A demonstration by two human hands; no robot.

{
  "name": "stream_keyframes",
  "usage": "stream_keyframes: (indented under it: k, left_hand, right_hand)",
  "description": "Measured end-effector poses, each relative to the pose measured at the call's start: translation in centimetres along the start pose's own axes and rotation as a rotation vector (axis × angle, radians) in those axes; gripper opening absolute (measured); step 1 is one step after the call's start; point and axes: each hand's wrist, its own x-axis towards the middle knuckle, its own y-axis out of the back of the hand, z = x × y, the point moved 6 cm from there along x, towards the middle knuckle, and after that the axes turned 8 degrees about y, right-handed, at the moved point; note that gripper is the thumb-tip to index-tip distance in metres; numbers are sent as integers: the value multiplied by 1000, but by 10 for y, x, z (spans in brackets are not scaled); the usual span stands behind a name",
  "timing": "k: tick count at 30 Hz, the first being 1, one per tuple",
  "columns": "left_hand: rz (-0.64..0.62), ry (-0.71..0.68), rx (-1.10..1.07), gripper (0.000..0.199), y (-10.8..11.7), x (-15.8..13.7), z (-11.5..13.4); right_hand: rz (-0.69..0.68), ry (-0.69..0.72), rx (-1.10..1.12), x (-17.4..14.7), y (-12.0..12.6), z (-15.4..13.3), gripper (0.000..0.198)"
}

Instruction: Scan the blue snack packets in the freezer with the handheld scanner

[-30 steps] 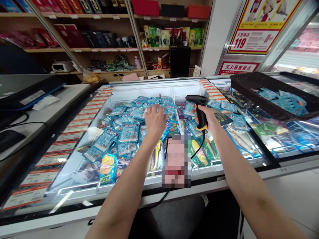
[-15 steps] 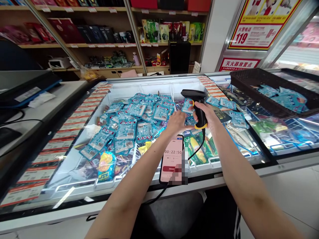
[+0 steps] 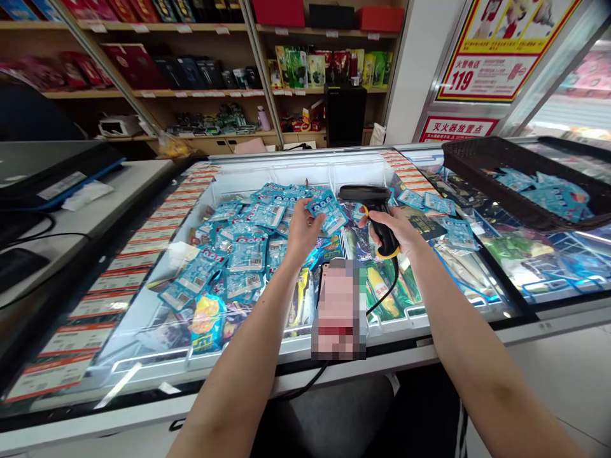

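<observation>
My right hand [image 3: 395, 229] is wrapped round the handle of a black and yellow barcode scanner [image 3: 365, 193], whose head points left. A blue packet [image 3: 329, 213] is pinched in my left hand [image 3: 305, 230], tilted up with its printed label showing, just left of the scanner head. Below and left of it lies a heap of similar blue packets [image 3: 245, 251] on the glass top of a chest freezer [image 3: 305, 376]. A phone [image 3: 337, 305], partly blurred out, lies at the front edge between my forearms.
A dark brown basket [image 3: 520, 207] with several blue packets stands at the right. A few loose blue packets [image 3: 439, 203] lie between it and the scanner. The scanner's cable [image 3: 389, 291] runs down past the phone. A counter [image 3: 119, 191] adjoins at the left.
My left hand has moved left, away from the scanner, and now has a blue packet in its fingers. The scanner, in my right hand, has shifted slightly left and down.
</observation>
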Motion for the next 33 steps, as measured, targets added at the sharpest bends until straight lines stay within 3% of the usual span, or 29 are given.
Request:
stream_keyframes:
  k: [7, 15, 33]
  left_hand:
    - [130, 90, -95, 54, 22, 8, -21]
    - [124, 76, -110, 57, 24, 10, -30]
    - [157, -10, -86, 50, 26, 11, -31]
  right_hand:
    - [-76, -47, -113, -4, -9, 0, 32]
    - [-84, 17, -183, -2, -9, -1, 32]
    - [-168, -8, -300, 2, -13, 15, 34]
